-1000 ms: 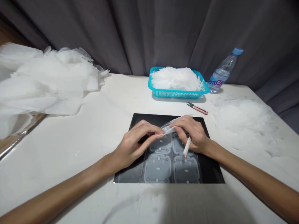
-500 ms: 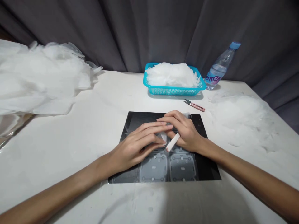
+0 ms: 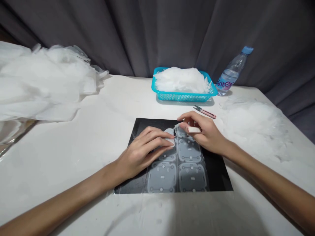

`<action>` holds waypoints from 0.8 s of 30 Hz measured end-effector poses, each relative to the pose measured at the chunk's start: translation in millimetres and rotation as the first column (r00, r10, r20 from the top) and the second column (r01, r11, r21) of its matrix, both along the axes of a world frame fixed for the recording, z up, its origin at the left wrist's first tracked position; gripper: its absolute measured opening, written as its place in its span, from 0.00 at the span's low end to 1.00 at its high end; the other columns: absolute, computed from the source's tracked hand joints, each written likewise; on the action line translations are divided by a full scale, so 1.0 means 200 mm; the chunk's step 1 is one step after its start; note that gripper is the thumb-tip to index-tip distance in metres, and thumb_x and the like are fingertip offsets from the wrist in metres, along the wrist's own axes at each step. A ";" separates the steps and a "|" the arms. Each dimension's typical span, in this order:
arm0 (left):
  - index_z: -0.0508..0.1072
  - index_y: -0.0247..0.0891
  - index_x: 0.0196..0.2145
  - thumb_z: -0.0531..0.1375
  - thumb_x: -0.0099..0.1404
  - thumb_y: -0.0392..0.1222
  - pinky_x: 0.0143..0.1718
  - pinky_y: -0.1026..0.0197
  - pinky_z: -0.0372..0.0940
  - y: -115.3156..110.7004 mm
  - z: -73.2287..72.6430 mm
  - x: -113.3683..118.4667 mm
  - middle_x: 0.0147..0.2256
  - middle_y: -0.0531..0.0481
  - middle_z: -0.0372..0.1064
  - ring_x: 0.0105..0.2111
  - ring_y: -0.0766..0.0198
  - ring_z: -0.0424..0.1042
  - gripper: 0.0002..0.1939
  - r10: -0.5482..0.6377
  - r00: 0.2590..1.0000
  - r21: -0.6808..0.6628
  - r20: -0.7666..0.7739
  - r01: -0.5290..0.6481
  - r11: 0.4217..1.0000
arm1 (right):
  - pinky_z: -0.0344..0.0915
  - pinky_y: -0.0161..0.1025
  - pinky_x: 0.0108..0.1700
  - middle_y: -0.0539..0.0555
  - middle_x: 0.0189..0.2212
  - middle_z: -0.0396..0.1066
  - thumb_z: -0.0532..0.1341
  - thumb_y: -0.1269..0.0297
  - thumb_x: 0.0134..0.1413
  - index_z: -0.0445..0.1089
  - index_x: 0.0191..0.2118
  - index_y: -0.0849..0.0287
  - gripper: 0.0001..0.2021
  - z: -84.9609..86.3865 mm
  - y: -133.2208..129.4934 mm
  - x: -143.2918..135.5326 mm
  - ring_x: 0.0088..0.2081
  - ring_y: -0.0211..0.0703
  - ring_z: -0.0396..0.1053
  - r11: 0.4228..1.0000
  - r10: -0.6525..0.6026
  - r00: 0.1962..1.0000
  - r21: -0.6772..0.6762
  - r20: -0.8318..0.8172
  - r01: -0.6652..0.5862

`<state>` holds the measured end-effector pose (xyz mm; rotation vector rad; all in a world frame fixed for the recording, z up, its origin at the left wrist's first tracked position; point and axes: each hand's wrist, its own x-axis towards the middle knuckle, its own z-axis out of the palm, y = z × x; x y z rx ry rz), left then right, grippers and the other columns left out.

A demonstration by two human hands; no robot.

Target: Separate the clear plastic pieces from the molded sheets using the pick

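Note:
My left hand (image 3: 145,152) bends over a small whitish translucent piece (image 3: 171,142), its fingertips and thumb closed on the edge. My right hand (image 3: 203,131) is closed around a short white stick (image 3: 194,130). Its thumb and index finger also pinch a thin translucent strip (image 3: 176,127) close to the left fingertips. Beneath both hands lies a clear moulded sheet (image 3: 192,178) with rows of rounded squares, resting on a black mat (image 3: 218,177). The left hand hides part of the sheet's left column.
Behind the mat are pink-handled thread snips (image 3: 205,112) and a blue basket (image 3: 184,97) heaped with white pieces. A water bottle (image 3: 227,78) stands beside the basket. White translucent sheets (image 3: 49,78) are piled at left, and wispy scraps (image 3: 256,124) at right.
My right hand has moved slightly right and up, away from my left fingers, drawing the thin strip out. The white stick has turned nearly level. My left hand has barely shifted.

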<state>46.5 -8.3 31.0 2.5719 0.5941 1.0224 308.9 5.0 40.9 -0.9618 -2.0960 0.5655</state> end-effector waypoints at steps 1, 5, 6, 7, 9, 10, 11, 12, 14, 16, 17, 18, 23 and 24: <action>0.74 0.39 0.50 0.65 0.70 0.29 0.50 0.55 0.70 0.00 0.00 0.00 0.50 0.44 0.78 0.47 0.59 0.73 0.13 0.002 1.000 0.004 0.005 -0.002 1.000 | 0.66 0.36 0.36 0.52 0.36 0.75 0.61 0.60 0.71 0.72 0.47 0.58 0.08 0.04 0.01 0.04 0.33 0.39 0.70 0.993 0.089 0.991 -0.089 0.099 -0.080; 0.75 0.41 0.51 0.65 0.70 0.30 0.49 0.55 0.70 0.00 -0.01 -0.01 0.49 0.45 0.78 0.46 0.60 0.74 0.13 0.017 1.000 -0.002 0.022 -0.017 1.000 | 0.59 0.34 0.27 0.46 0.24 0.70 0.63 0.50 0.68 0.75 0.35 0.56 0.15 0.16 0.05 0.15 0.25 0.36 0.65 0.914 0.352 0.873 -0.324 0.336 -0.243; 0.75 0.41 0.51 0.65 0.71 0.30 0.49 0.55 0.70 0.00 -0.01 -0.01 0.48 0.45 0.78 0.45 0.60 0.75 0.13 0.019 0.999 -0.008 0.028 -0.019 1.000 | 0.59 0.34 0.27 0.46 0.24 0.69 0.63 0.49 0.68 0.75 0.34 0.55 0.16 0.18 0.06 0.16 0.24 0.36 0.64 0.917 0.349 0.870 -0.321 0.349 -0.239; 0.76 0.41 0.51 0.65 0.71 0.30 0.49 0.55 0.71 -0.01 -0.01 -0.01 0.48 0.46 0.78 0.45 0.60 0.75 0.13 0.021 0.999 -0.014 0.034 -0.020 1.000 | 0.59 0.35 0.28 0.46 0.24 0.70 0.63 0.48 0.68 0.76 0.35 0.55 0.16 0.19 0.06 0.17 0.25 0.36 0.65 0.930 0.320 0.881 -0.293 0.350 -0.221; 0.76 0.41 0.51 0.65 0.71 0.30 0.48 0.56 0.71 -0.01 -0.01 -0.01 0.48 0.46 0.78 0.45 0.60 0.76 0.13 0.021 0.999 -0.013 0.050 -0.020 1.000 | 0.62 0.37 0.33 0.49 0.28 0.73 0.61 0.49 0.69 0.75 0.36 0.56 0.16 0.18 0.06 0.19 0.28 0.38 0.68 0.976 0.188 0.918 -0.170 0.350 -0.135; 0.76 0.41 0.51 0.65 0.71 0.30 0.48 0.56 0.71 -0.01 -0.01 -0.01 0.47 0.46 0.78 0.45 0.60 0.76 0.13 0.020 0.998 -0.008 0.056 -0.019 1.000 | 0.62 0.38 0.35 0.51 0.31 0.74 0.61 0.50 0.70 0.75 0.37 0.56 0.16 0.17 0.07 0.21 0.31 0.41 0.69 0.996 0.076 0.928 -0.077 0.365 -0.051; 0.76 0.41 0.51 0.65 0.70 0.30 0.48 0.56 0.71 -0.01 -0.01 -0.01 0.47 0.46 0.78 0.45 0.60 0.76 0.14 0.019 0.998 -0.003 0.061 -0.018 1.000 | 0.62 0.40 0.36 0.53 0.34 0.75 0.60 0.49 0.70 0.74 0.39 0.56 0.15 0.16 0.08 0.24 0.34 0.44 0.71 0.998 -0.056 0.918 0.025 0.393 0.050; 0.76 0.41 0.51 0.65 0.70 0.30 0.47 0.56 0.71 -0.01 -0.01 0.00 0.47 0.46 0.78 0.44 0.60 0.76 0.14 0.017 0.998 0.001 0.067 -0.017 1.000 | 0.62 0.41 0.37 0.55 0.37 0.75 0.61 0.49 0.69 0.73 0.41 0.56 0.15 0.13 0.09 0.27 0.38 0.48 0.71 0.981 -0.191 0.882 0.127 0.431 0.150; 0.75 0.41 0.51 0.65 0.70 0.30 0.48 0.56 0.71 -0.01 -0.01 0.00 0.46 0.46 0.78 0.44 0.61 0.75 0.14 0.013 0.997 0.003 0.072 -0.014 1.000 | 0.63 0.43 0.39 0.60 0.45 0.74 0.62 0.46 0.66 0.72 0.47 0.57 0.18 0.08 0.13 0.35 0.47 0.57 0.71 0.920 -0.389 0.758 0.258 0.524 0.294; 0.75 0.40 0.51 0.65 0.70 0.29 0.48 0.56 0.71 -0.01 -0.01 0.00 0.46 0.46 0.77 0.44 0.61 0.75 0.14 0.011 0.997 0.001 0.076 -0.011 1.000 | 0.62 0.42 0.38 0.61 0.46 0.74 0.62 0.47 0.66 0.71 0.48 0.57 0.18 0.04 0.16 0.42 0.48 0.58 0.71 0.906 -0.419 0.667 0.235 0.617 0.352; 0.75 0.40 0.51 0.66 0.70 0.29 0.48 0.56 0.71 -0.01 0.00 0.00 0.46 0.46 0.77 0.44 0.61 0.75 0.14 0.013 0.997 0.001 0.076 -0.013 1.000 | 0.62 0.41 0.37 0.60 0.44 0.75 0.61 0.49 0.67 0.70 0.46 0.57 0.15 0.02 0.18 0.44 0.45 0.56 0.72 0.912 -0.393 0.647 0.189 0.653 0.364; 0.76 0.40 0.51 0.66 0.70 0.29 0.48 0.56 0.71 0.00 0.00 -0.01 0.46 0.46 0.77 0.45 0.61 0.75 0.14 0.018 0.997 0.001 0.074 -0.018 1.000 | 0.60 0.40 0.35 0.59 0.42 0.75 0.60 0.51 0.68 0.70 0.44 0.57 0.13 0.01 0.19 0.44 0.42 0.54 0.72 0.918 -0.365 0.636 0.146 0.680 0.370; 0.76 0.41 0.50 0.65 0.70 0.30 0.48 0.56 0.70 0.00 0.00 -0.01 0.46 0.47 0.78 0.45 0.60 0.75 0.13 0.040 0.997 -0.012 0.072 -0.039 0.999 | 0.54 0.42 0.30 0.63 0.40 0.76 0.53 0.65 0.71 0.71 0.40 0.61 0.11 -0.01 0.19 0.34 0.36 0.52 0.73 0.890 -0.411 0.487 0.222 0.771 0.399; 0.76 0.41 0.50 0.65 0.70 0.30 0.48 0.56 0.70 0.00 0.00 -0.01 0.46 0.47 0.78 0.45 0.60 0.75 0.13 0.044 0.996 -0.016 0.077 -0.043 0.999 | 0.53 0.42 0.30 0.65 0.39 0.76 0.52 0.67 0.70 0.71 0.40 0.62 0.11 -0.01 0.19 0.32 0.36 0.54 0.73 0.873 -0.440 0.460 0.249 0.771 0.419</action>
